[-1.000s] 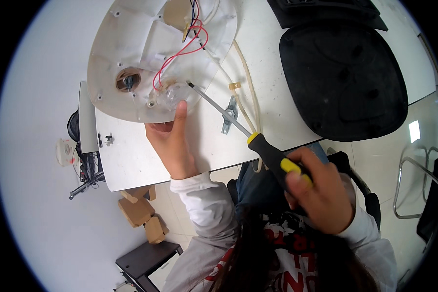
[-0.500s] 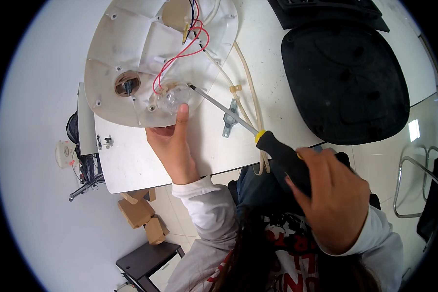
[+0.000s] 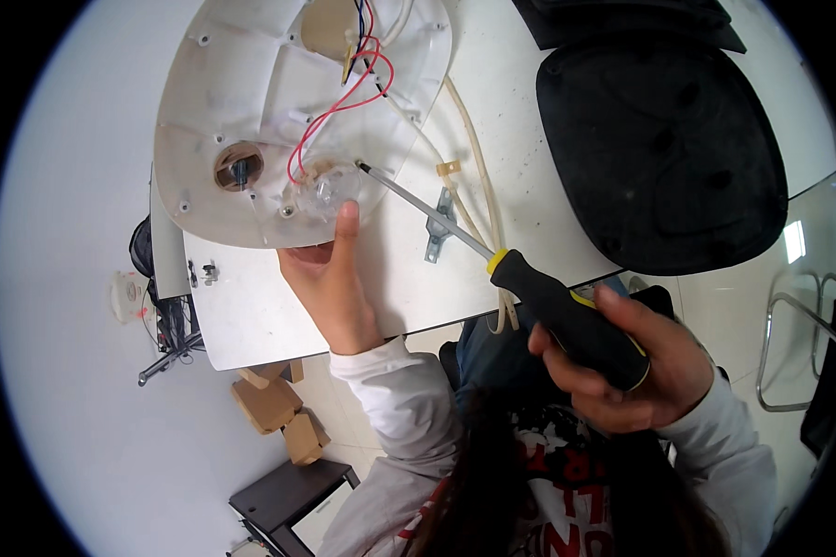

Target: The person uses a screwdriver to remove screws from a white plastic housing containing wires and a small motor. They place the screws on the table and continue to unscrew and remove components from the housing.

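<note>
My left hand [image 3: 334, 283] grips the lower edge of a large white plastic shell [image 3: 251, 84], its thumb on top beside a clear round plastic part [image 3: 328, 190]. Red wires [image 3: 348, 104] run from that part up to a round tan opening. In my right hand [image 3: 636, 362] is a screwdriver [image 3: 567, 320] with a black and yellow handle, the fingers closed round it. Its tip meets the shell at a small post just right of the clear part. A loose metal bracket [image 3: 440, 226] lies on the white table below the shaft.
A black oval cover [image 3: 659, 158] lies at the right of the table, with another black part [image 3: 622, 20] behind it. A pale cable [image 3: 478, 167] crosses the table to its front edge. Small black pieces [image 3: 204, 272] sit at the left. Cardboard boxes [image 3: 267, 404] are on the floor.
My right hand has changed its hold on the screwdriver, its fingers now turned under the handle, which shows more fully. The shell has shifted slightly left. My left hand has stayed in place.
</note>
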A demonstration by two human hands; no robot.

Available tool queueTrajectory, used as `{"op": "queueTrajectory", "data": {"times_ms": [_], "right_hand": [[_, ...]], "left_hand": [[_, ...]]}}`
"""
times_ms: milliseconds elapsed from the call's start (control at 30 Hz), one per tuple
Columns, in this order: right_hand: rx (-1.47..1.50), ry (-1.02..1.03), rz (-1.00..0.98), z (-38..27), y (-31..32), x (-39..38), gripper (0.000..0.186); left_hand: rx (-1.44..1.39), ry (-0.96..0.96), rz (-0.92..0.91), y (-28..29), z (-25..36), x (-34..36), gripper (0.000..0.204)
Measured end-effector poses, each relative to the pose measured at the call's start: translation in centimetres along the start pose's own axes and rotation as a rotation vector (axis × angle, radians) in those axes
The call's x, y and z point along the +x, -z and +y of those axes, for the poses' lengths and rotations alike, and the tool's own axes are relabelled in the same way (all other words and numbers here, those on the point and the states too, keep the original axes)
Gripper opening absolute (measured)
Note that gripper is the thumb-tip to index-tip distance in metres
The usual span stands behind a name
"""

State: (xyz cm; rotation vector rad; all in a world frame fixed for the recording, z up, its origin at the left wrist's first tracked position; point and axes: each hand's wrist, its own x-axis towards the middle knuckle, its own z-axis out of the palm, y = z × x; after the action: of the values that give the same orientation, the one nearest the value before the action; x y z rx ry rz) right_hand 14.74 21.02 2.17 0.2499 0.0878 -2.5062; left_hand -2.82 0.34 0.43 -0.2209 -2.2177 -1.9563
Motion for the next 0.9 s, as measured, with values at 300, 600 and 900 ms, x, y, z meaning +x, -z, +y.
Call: {"op": "queueTrajectory", "data": {"times_ms": [300,600,900], "right_hand": [[-2.434,0.471,0.769,0.7,-3.8,0.4,0.048],[-0.207,-0.14,0.061,-2.0,-1.3,0.5,0.039],[-0.393,-0.075,0.343,-1.8,-2.7,0.8,0.035]], "left_hand": [[-0.001,0.001,0.037,-0.3,0.0,-0.3,0.05],[-0.034,0.038,0.037,-0.2,0.4,-0.4,0.054],[-0.058,0.086,0.024,0.1,0.4,-0.5,0.055]]}}
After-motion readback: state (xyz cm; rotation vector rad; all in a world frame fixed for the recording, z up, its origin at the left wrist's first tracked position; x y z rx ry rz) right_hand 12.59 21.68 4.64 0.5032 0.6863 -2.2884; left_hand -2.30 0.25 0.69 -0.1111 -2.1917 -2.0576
